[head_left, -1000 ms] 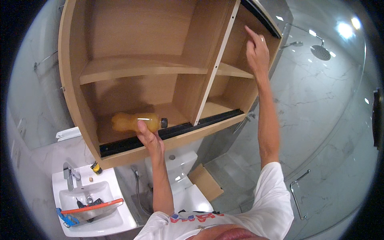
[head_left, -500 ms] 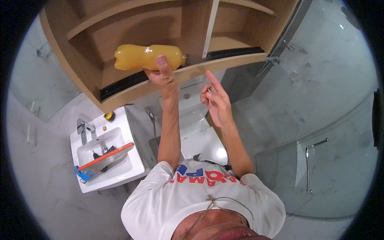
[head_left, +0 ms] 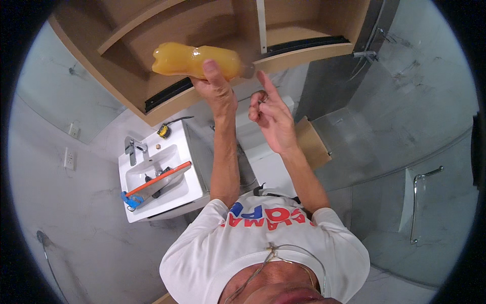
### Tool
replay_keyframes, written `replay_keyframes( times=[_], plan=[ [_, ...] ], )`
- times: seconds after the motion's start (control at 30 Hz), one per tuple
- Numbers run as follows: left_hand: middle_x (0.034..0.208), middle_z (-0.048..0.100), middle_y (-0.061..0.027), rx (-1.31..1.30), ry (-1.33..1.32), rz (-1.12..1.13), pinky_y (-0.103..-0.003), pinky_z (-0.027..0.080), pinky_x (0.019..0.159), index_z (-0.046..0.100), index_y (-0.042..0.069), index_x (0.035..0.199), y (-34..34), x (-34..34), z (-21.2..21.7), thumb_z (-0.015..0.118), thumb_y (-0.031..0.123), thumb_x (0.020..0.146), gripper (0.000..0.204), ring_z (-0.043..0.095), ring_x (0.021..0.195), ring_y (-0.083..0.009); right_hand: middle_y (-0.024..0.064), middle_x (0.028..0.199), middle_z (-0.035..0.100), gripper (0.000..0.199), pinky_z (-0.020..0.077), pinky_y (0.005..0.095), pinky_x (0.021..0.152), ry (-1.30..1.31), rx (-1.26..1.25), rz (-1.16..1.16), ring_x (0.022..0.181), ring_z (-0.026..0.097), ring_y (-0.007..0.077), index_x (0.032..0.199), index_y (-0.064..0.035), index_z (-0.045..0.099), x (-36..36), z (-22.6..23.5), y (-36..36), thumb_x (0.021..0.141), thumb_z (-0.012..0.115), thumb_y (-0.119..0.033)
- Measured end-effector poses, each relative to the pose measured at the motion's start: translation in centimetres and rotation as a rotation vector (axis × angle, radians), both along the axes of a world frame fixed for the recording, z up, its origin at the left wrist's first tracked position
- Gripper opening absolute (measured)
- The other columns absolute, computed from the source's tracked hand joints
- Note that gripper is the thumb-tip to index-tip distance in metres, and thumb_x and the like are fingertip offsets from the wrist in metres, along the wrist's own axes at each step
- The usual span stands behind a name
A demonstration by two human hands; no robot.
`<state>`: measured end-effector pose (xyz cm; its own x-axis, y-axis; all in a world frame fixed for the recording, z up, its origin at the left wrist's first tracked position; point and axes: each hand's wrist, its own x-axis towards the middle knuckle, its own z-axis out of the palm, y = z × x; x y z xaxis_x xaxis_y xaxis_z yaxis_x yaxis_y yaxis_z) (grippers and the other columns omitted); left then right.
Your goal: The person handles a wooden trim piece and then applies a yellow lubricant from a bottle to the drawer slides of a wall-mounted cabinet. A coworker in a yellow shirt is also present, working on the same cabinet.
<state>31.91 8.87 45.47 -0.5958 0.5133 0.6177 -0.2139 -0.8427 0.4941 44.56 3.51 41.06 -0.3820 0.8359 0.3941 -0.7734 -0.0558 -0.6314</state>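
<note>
A clear bottle filled with yellow liquid (head_left: 187,58) lies on its side in my left hand (head_left: 216,90), which grips it from beneath with the thumb across its front. Its neck end points right and is blurred. My right hand (head_left: 273,114) is raised just below that end. Its index finger is stretched up near the bottle's neck, and the other fingers are bent toward the palm. I see nothing held in it. Behind the bottle is the open wooden cabinet (head_left: 202,23), with shelves and black strips along its front edge.
Below left is a white washbasin (head_left: 190,190) with a faucet (head_left: 134,147). A saw with an orange edge and blue handle (head_left: 157,182) lies across it, and a yellow tape measure (head_left: 164,130) sits on its rim. A brown board (head_left: 311,144) stands right of my forearm. Glass with a metal handle (head_left: 416,205) is at right.
The view has shifted, so the basin and cabinet appear farther right. The bottle stays in my left hand, tilted more downward at its neck end. My right index finger is nearer to that end.
</note>
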Motion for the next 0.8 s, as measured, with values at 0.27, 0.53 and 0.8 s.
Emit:
replay_keyframes(
  times=[0.27, 0.53, 0.8],
  plan=[
    [0.094, 0.057, -0.0049, -0.015, 0.072, 0.097, -0.031, 0.051, 0.068, 0.048, 0.004, 0.115, -0.8, 0.5, 1.0, 0.062, 0.047, 0.095, 0.049, 0.059, 0.08, -0.0155, 0.0051, 0.097, 0.052, 0.076, 0.0416, 0.0261, 0.075, 0.098, -0.021, 0.049, 0.082, 0.051, 0.0137, 0.156, -0.0051, 0.023, 0.2, 0.7, -1.5, 0.086, 0.053, -0.011],
    [0.095, 0.054, -0.003, -0.023, 0.162, 0.041, -0.029, 0.049, 0.07, 0.048, 0.005, 0.116, -1.3, 0.7, 1.2, 0.061, 0.047, 0.095, 0.049, 0.055, 0.081, -0.0128, 0.007, 0.1, 0.051, 0.07, 0.0429, 0.028, 0.08, 0.174, -0.023, 0.13, 0.083, 0.052, 0.0153, 0.154, -0.0066, 0.025, 0.6, 0.2, -1.7, 0.09, 0.054, -0.014],
    [0.096, 0.054, -0.0036, -0.039, 0.135, 0.049, -0.031, 0.049, 0.071, 0.046, 0.006, 0.118, -1.3, 0.8, 0.6, 0.062, 0.05, 0.094, 0.052, 0.055, 0.083, -0.0133, 0.0072, 0.1, 0.051, 0.07, 0.0437, 0.0265, 0.078, 0.21, -0.048, 0.138, 0.082, 0.053, 0.0151, 0.152, -0.0062, 0.027, 0.6, -0.2, -1.6, 0.089, 0.055, -0.014]
  ],
)
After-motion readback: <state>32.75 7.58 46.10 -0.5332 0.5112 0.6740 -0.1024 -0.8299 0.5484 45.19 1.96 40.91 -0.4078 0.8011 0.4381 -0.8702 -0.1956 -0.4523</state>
